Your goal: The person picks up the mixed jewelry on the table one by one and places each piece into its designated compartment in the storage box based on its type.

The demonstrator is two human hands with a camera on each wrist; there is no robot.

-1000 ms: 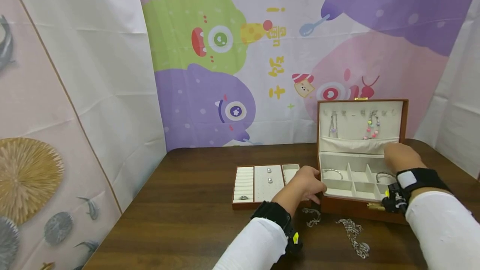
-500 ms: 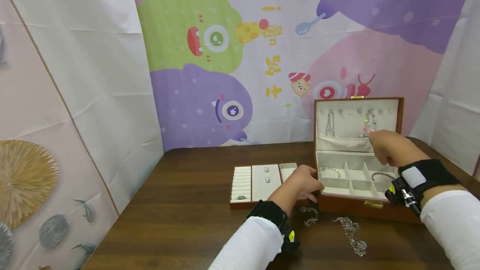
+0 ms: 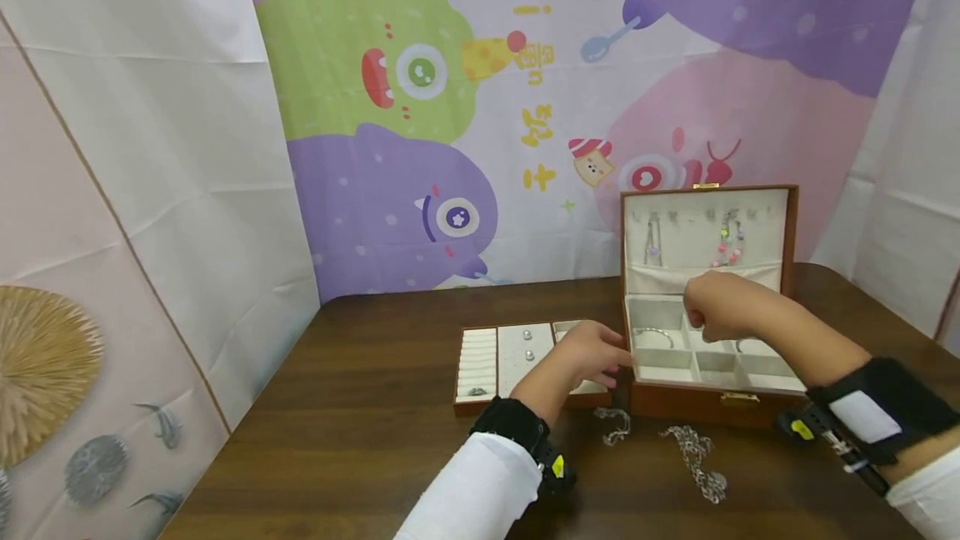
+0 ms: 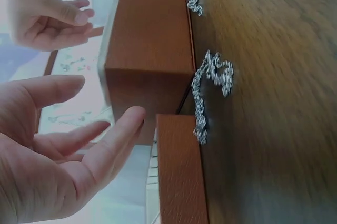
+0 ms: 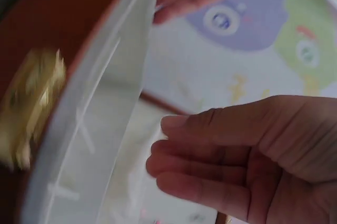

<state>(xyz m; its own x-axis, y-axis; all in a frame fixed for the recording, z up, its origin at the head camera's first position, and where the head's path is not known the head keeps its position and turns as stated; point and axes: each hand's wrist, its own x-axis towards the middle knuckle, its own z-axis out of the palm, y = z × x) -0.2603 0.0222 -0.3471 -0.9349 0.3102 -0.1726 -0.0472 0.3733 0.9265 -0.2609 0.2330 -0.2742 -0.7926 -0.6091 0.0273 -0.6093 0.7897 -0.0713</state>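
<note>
A brown jewelry box (image 3: 675, 398) stands with its lid up, its cream inside split into compartments. My right hand (image 3: 723, 307) hovers above the back compartments, fingers loosely bent, with nothing visible between them in the right wrist view. Beside the box's left edge is my left hand (image 3: 588, 352), fingers relaxed and spread above the right end of a jewelry tray (image 3: 459, 382); the left wrist view shows it holding nothing. One silver bangle (image 3: 658, 335) lies in the back left compartment. Another, farther right, is partly covered by my right forearm.
On the table before the box lie a long silver chain (image 3: 697, 457) and a shorter chain (image 3: 615, 423). A colourful bead bracelet (image 3: 727, 244) and a thin necklace (image 3: 652, 244) hang inside the lid. The tray holds a ring (image 3: 477, 392) and two pearl-like studs (image 3: 528, 355).
My right hand has come out of the box's right side and moved left over its middle. My left hand has drawn slightly off the box edge, fingers spreading. Bangles and chains stay put.
</note>
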